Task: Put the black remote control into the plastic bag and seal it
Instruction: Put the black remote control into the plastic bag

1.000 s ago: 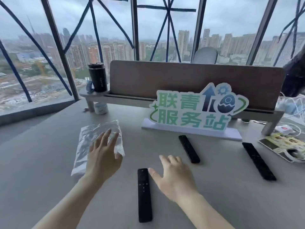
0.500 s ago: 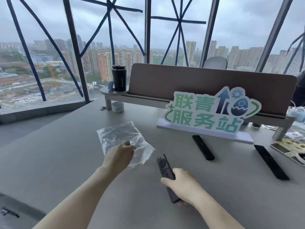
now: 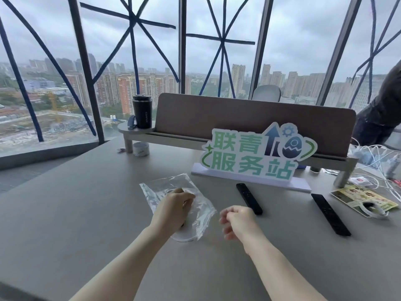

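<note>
The clear plastic bag (image 3: 167, 187) lies crumpled on the grey table, left of centre. My left hand (image 3: 171, 210) rests on top of it with the fingers closed on the plastic. A thin dark sliver shows under that hand's edge; I cannot tell whether it is the remote I held before. My right hand (image 3: 237, 220) hovers just right of the bag, fingers curled, with nothing visible in it. Two other black remote controls lie on the table: one (image 3: 249, 198) right behind my right hand, another (image 3: 330, 213) further right.
A green-lettered sign (image 3: 256, 157) stands behind the remotes, in front of a brown desk divider (image 3: 238, 118). A black tumbler (image 3: 142, 114) sits on the shelf's left end, with a tape roll (image 3: 141, 148) below. Leaflets (image 3: 362, 198) and white cables (image 3: 373, 157) crowd the right side.
My right hand has let go of the remote it was carrying and pulled back, empty. The left hand stays closed on the bag, which has shifted toward me. The view tilted upward.
</note>
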